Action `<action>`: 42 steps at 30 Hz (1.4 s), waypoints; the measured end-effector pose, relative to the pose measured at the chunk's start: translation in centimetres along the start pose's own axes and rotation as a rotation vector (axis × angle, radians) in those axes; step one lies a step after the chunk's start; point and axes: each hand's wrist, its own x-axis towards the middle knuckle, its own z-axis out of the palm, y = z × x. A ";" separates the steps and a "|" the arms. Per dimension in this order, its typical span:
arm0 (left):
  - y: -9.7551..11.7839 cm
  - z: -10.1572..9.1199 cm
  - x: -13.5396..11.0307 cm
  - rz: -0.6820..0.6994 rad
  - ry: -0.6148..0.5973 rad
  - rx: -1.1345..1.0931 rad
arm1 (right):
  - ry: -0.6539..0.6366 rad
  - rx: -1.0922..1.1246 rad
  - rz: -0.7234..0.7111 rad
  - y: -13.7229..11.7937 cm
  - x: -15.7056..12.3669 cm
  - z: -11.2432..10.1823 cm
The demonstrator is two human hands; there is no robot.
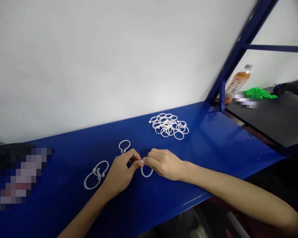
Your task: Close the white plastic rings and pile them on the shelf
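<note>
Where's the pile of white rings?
In the head view, the pile of white rings sits on the blue shelf, beyond the right hand, near the wall.

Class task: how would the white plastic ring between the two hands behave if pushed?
Probably light: the white plastic ring has a thin band. Likely stiff, keeping its round shape between the left hand and right hand. Pushed, it would probably slide on the glossy blue shelf.

- Head-worn camera aimed forward and down, held close above the left hand (pixel 120 173) and right hand (pixel 165 164)
- Blue shelf (pixel 213 138) seen obliquely from its front edge, white wall (pixel 89 66) framed beyond
</note>
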 end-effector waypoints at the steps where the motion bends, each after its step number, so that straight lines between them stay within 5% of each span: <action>1: 0.1 0.0 -0.1 -0.001 0.006 0.007 | 0.013 -0.031 -0.032 0.0 0.0 -0.1; 8: -0.4 0.5 -0.4 0.054 0.032 0.095 | 0.066 -0.179 -0.143 -0.3 -0.1 0.0; 11: -1.2 0.4 0.0 0.096 0.086 0.160 | 0.050 -0.170 -0.088 -0.1 0.2 -0.3; 16: -3.3 -0.9 1.0 0.186 0.300 0.495 | 0.017 -0.231 0.385 4.3 1.9 -2.9; 21: -5.1 -1.6 1.5 0.103 0.190 0.750 | -0.250 -0.289 0.833 13.0 4.5 -5.0; 26: -5.7 -1.3 1.6 0.090 0.170 0.746 | -0.327 -0.270 0.922 17.8 6.1 -4.5; 42: -5.8 -1.1 1.7 0.031 0.164 0.723 | -0.355 -0.238 1.009 17.1 6.8 -4.6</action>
